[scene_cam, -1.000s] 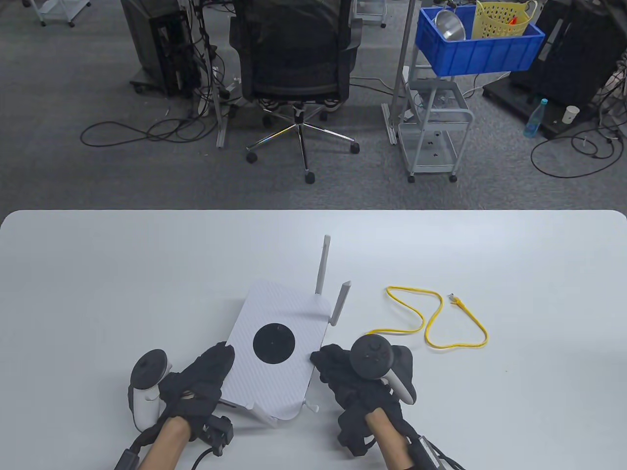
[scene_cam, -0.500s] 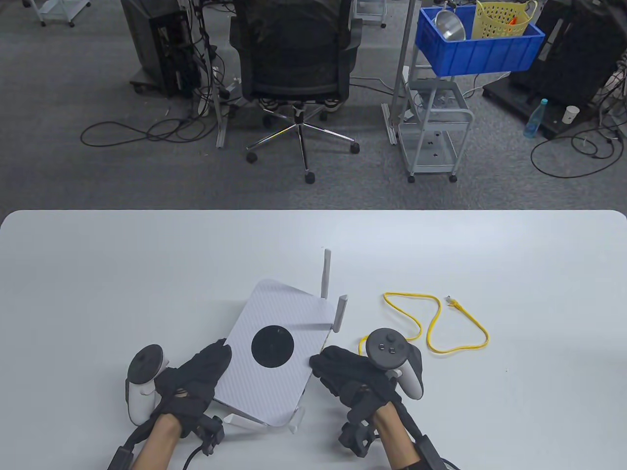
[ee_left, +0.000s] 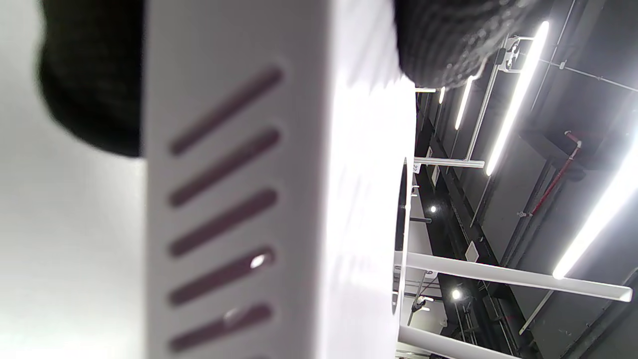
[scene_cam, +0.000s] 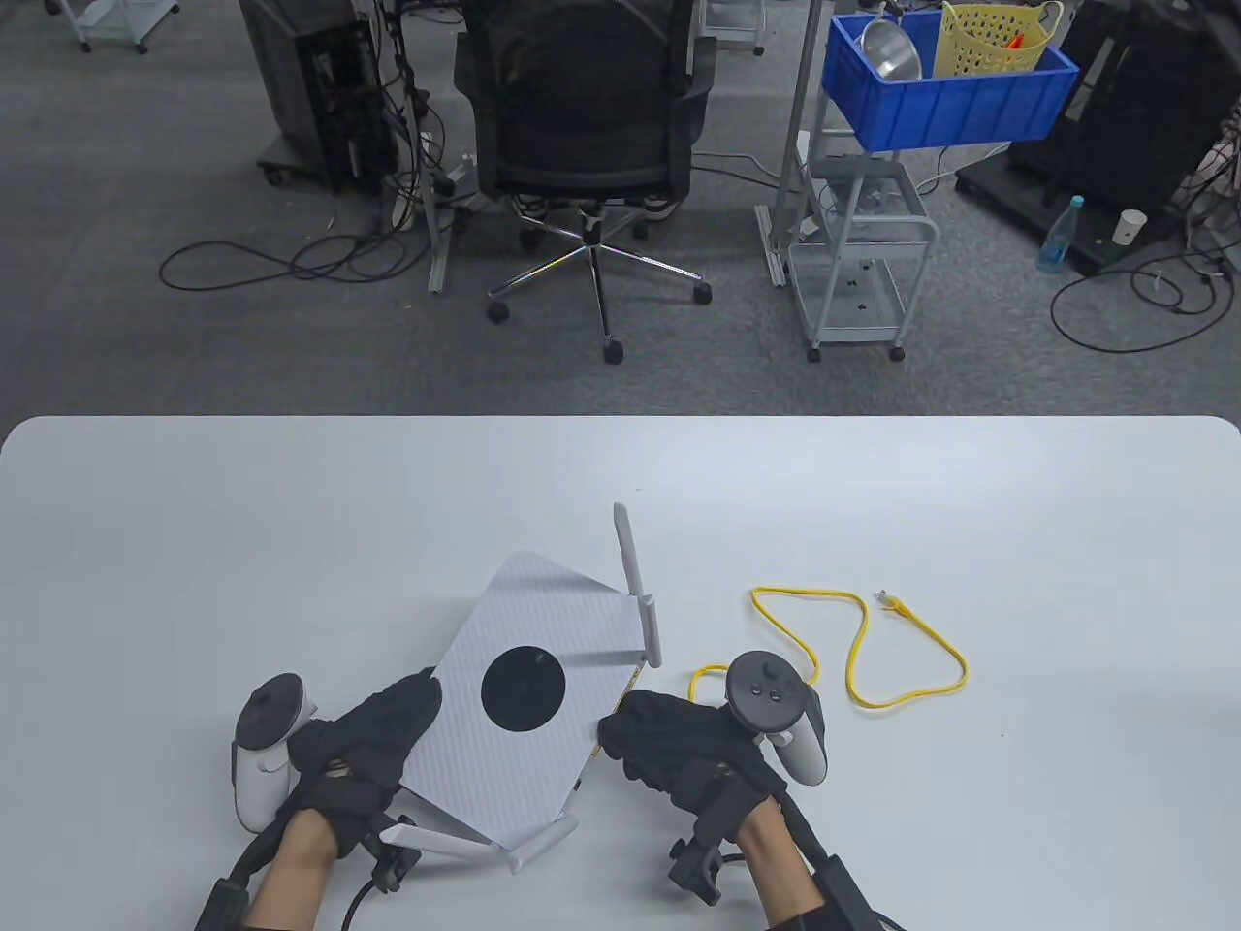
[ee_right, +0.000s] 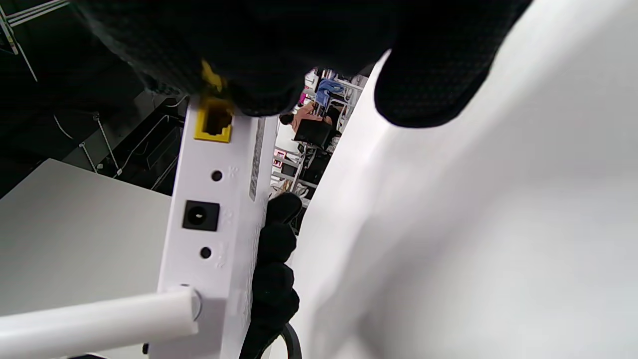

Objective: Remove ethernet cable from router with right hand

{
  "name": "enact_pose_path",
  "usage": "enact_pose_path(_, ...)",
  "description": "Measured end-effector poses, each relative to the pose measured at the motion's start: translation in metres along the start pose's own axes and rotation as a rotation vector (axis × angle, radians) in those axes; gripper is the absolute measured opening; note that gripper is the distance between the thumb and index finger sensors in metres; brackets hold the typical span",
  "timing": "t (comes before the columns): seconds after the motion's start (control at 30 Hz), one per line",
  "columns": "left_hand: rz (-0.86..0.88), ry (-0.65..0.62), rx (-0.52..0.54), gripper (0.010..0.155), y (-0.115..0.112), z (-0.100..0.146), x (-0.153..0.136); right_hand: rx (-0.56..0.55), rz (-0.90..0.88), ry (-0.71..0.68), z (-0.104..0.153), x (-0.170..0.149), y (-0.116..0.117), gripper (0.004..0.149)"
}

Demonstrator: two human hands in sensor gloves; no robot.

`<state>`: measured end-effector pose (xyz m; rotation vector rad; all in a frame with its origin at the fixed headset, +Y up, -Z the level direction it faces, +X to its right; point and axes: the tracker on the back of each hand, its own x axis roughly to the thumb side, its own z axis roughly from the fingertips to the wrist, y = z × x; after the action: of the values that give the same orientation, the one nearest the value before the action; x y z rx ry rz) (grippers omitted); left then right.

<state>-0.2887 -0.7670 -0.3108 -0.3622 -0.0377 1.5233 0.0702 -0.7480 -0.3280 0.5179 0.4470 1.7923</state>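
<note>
The white router (scene_cam: 524,689), with a black disc on its top face, is tilted up off the table near the front edge. My left hand (scene_cam: 412,698) grips its left edge; in the left wrist view its fingers (ee_left: 89,99) clamp the vented side (ee_left: 224,199). My right hand (scene_cam: 620,727) is at the router's port side. In the right wrist view its fingers (ee_right: 279,50) close over a yellow bit of plug (ee_right: 209,80) just above a yellow port (ee_right: 213,119). The yellow ethernet cable (scene_cam: 853,669) runs out from under my right hand and loops to its free end (scene_cam: 887,601).
Two antennas (scene_cam: 635,592) stand up at the router's far side, and others stick out near the front edge (scene_cam: 528,846). The power jack (ee_right: 200,215) sits below the yellow port. The table's far edge (scene_cam: 620,419) borders a floor with a chair and carts.
The router has shifted left and toward the front edge and turned slightly, with both hands moving along. The cable's near loop has been dragged left.
</note>
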Motion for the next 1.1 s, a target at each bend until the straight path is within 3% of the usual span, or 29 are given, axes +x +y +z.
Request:
enact_pose_path(0.03, 0.004, -0.003, 0.026, 0.066, 0.006, -0.001, -0.002, 0.091, -0.054, -0.034, -0.001, 0.000, 0.002, 0.040)
enact_pose_path(0.1, 0.058, 0.006, 0.016, 0.066, 0.016, 0.001, -0.002, 0.127, -0.083, -0.027, 0.001, 0.006, 0.004, 0.046)
enact_pose_path(0.27, 0.070, 0.044, 0.178, 0.066, 0.038, 0.011, -0.007, 0.044, -0.023, -0.007, 0.004, 0.010, 0.003, 0.052)
enact_pose_path(0.47, 0.069, 0.098, 0.309, 0.066, 0.048, 0.017, -0.011, -0.042, -0.022, 0.017, 0.009, 0.003, -0.011, 0.053)
enact_pose_path(1.1, 0.032, 0.258, 0.419, 0.067, 0.057, 0.022, -0.024, -0.103, -0.037, 0.036, 0.013, -0.003, -0.020, 0.053)
